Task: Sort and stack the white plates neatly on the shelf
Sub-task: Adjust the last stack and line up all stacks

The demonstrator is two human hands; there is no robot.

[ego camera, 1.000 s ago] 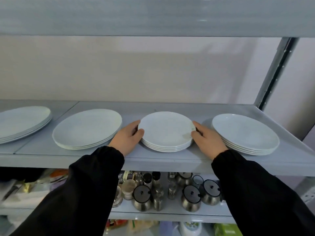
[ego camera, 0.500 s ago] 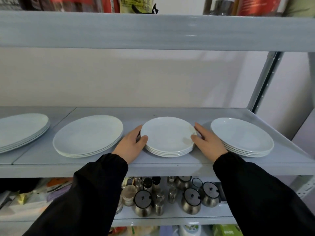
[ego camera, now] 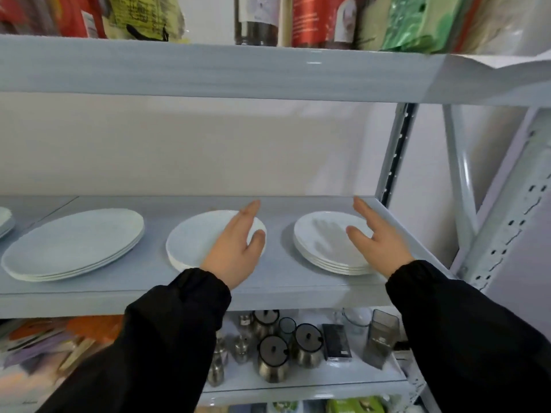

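Three stacks of white plates sit on the grey shelf [ego camera: 268, 290]. The large stack [ego camera: 74, 242] is at the left, a smaller middle stack [ego camera: 196, 242] is in the centre, and the right stack [ego camera: 322, 242] lies near the shelf's right end. My left hand [ego camera: 235, 251] hovers open over the right part of the middle stack, fingers pointing away. My right hand [ego camera: 375, 239] is open above the right edge of the right stack and casts a shadow on it. Neither hand holds a plate. The edge of a further plate stack [ego camera: 4, 222] shows at the far left.
The upper shelf [ego camera: 208, 70] hangs close overhead, with bags and a bottle on it. The metal upright [ego camera: 396, 153] stands just right of the right stack. On the lower shelf are steel pots [ego camera: 272, 359], jars and a glass container [ego camera: 380, 338].
Both hands let go of the middle stack and moved to the right. My left hand is now over the middle stack, my right over the right stack. The view tilted up and right.
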